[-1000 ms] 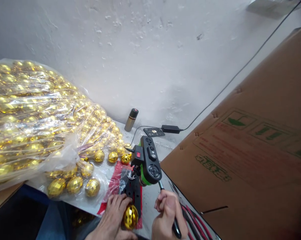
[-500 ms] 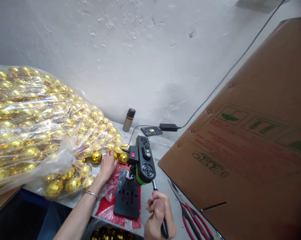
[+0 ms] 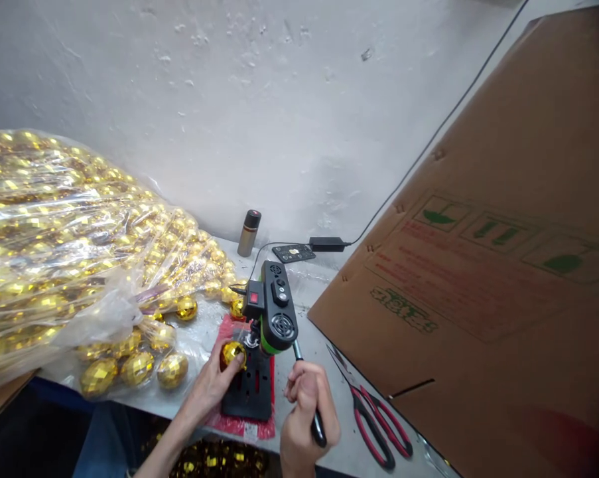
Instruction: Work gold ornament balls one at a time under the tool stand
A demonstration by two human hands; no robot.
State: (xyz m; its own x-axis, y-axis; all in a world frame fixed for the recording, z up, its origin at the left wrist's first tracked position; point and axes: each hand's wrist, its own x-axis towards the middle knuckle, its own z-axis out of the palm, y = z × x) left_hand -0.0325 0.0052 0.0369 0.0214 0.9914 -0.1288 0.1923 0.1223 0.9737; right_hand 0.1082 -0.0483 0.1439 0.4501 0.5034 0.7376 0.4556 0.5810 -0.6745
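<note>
A faceted gold ball [image 3: 233, 356] is gripped between the thumb and fingers of my left hand [image 3: 213, 382], over the black slotted base plate [image 3: 249, 392] of a small machine. My right hand [image 3: 309, 415] is closed around the machine's lever [image 3: 318, 428], which has a black handle and a metal rod. The machine's black and green head [image 3: 279, 305] stands above the plate, with a red switch on its side box. Under the base lies a red plastic-wrapped pad [image 3: 266, 428].
A large clear bag of gold balls [image 3: 55, 232] fills the left, with loose balls [image 3: 172, 370] near it. Red-handled scissors [image 3: 373, 425] lie right, beside a cardboard box [image 3: 478, 265]. Behind are a spray bottle [image 3: 249, 234], phone [image 3: 293, 253] and black adapter [image 3: 326, 244].
My left hand has taken hold of a gold ball and brought it from the back of the table to the base plate. My right hand still holds the lever. The view has shifted slightly.
</note>
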